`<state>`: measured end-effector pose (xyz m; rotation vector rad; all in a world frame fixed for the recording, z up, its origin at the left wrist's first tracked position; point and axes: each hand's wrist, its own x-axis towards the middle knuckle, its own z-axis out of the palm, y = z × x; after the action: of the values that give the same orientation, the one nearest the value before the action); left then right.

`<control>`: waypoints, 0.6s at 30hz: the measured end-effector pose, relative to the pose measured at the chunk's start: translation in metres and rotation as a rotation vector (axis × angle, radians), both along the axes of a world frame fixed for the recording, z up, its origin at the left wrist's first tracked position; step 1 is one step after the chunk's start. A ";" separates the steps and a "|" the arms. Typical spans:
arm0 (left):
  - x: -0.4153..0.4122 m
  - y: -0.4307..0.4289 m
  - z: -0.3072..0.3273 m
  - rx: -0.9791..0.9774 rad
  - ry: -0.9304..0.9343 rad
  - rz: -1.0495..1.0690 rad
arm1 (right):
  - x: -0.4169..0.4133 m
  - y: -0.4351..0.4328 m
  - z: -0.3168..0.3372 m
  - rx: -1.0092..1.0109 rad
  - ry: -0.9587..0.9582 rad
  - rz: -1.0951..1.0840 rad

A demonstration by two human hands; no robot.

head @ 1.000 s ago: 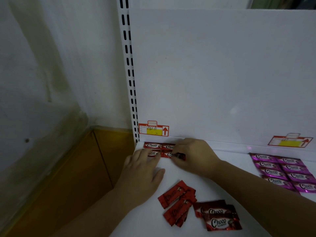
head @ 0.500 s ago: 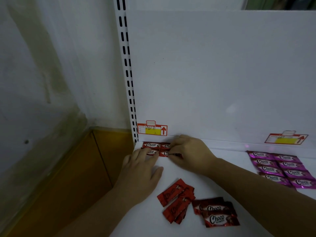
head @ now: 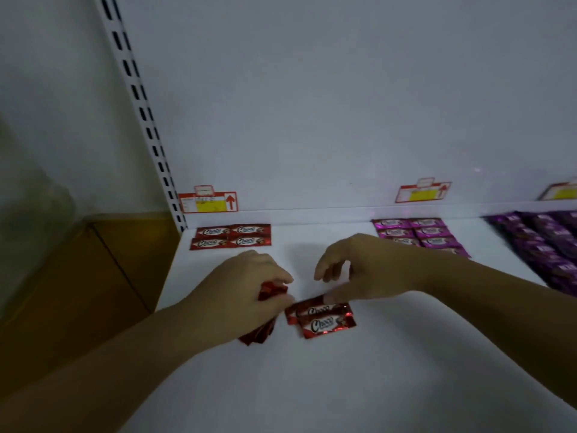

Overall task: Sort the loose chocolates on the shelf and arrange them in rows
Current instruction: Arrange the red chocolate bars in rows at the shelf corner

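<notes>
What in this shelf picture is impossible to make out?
- Head view: how many red chocolates the left hand holds; the hand covers them.
- Price label writing: too small and blurred.
- Dark purple packs: cut off by the right edge.
- Pink rows: front ones hidden behind the right hand.

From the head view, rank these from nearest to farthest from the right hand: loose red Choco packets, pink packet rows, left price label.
1. Loose red Choco packets, touching the right hand, just below.
2. Pink packet rows, behind right.
3. Left price label, far back left.

Left hand (head: 246, 289) curled closed, right hand (head: 352, 270) arched with fingers spread, forearms converging.
</notes>
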<state>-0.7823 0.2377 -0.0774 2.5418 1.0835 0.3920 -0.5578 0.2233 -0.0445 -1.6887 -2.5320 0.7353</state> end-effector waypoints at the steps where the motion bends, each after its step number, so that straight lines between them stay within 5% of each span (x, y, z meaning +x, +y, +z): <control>1: 0.010 -0.002 0.002 0.000 0.052 -0.035 | 0.002 -0.009 -0.001 -0.011 -0.043 -0.004; 18: 0.064 -0.011 0.002 -0.131 0.149 -0.092 | 0.023 -0.055 -0.022 0.043 0.104 -0.146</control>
<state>-0.7187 0.2263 -0.0755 2.5238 1.0031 0.1053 -0.5347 0.1687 -0.0668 -1.7502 -2.3099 0.7321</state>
